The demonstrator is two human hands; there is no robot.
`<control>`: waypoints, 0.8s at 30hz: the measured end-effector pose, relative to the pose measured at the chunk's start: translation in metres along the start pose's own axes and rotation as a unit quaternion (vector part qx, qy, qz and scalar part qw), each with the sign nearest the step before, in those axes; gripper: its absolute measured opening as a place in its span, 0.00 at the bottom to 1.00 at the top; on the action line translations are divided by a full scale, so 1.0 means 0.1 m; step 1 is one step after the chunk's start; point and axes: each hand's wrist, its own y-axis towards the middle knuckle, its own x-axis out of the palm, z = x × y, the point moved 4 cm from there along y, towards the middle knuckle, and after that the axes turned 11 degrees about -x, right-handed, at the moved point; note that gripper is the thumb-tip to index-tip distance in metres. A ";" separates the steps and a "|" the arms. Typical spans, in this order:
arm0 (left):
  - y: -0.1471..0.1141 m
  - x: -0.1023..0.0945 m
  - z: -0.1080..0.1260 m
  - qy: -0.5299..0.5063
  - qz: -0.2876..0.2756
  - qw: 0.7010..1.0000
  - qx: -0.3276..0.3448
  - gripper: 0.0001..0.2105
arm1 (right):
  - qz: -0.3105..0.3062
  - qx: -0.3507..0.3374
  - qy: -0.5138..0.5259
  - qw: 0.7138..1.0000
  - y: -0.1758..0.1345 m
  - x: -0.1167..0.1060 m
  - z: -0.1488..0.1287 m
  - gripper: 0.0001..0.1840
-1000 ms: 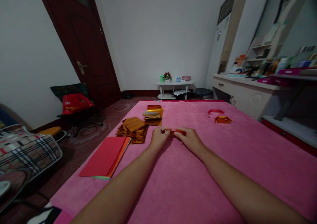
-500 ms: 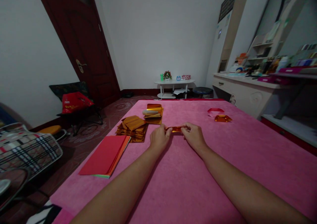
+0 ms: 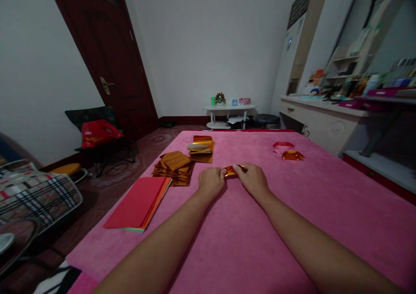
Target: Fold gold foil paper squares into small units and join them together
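A small folded piece of shiny gold foil paper (image 3: 231,171) is stretched between my two hands over the pink-covered table (image 3: 234,233). My left hand (image 3: 211,182) is closed on its left end, and my right hand (image 3: 252,179) pinches its right end with the thumb on top. Left of my left hand lies a stack of gold foil sheets (image 3: 174,168). Behind that stack sits a second gold foil pile (image 3: 202,148) with a greyish oval object (image 3: 197,147) on it. A folded gold foil piece (image 3: 293,155) rests to the far right, beside a pink-red band (image 3: 283,145).
Red and orange paper sheets (image 3: 138,203) lie at the table's left edge. A folding chair holds a red bag (image 3: 100,133). Against the back wall stands a low white table (image 3: 227,108) with small items. A cluttered white dresser (image 3: 325,114) is at the right.
The foil piece has tilted and its right end is raised. My right thumb has moved left onto it, and my left fingers are curled more tightly.
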 end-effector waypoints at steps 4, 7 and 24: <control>0.01 0.00 -0.01 -0.016 -0.018 1.000 0.002 0.23 | -0.002 0.011 -0.049 0.999 0.01 -0.01 0.02 0.23; 0.03 0.00 -0.03 -0.051 -0.020 0.998 -0.016 0.28 | -0.010 -0.035 -0.058 0.998 -0.02 -0.01 -0.06 0.22; -0.03 -0.05 0.07 -0.074 0.060 0.995 -0.034 0.34 | -0.024 -0.040 -0.162 0.986 -0.06 -0.07 -0.25 0.21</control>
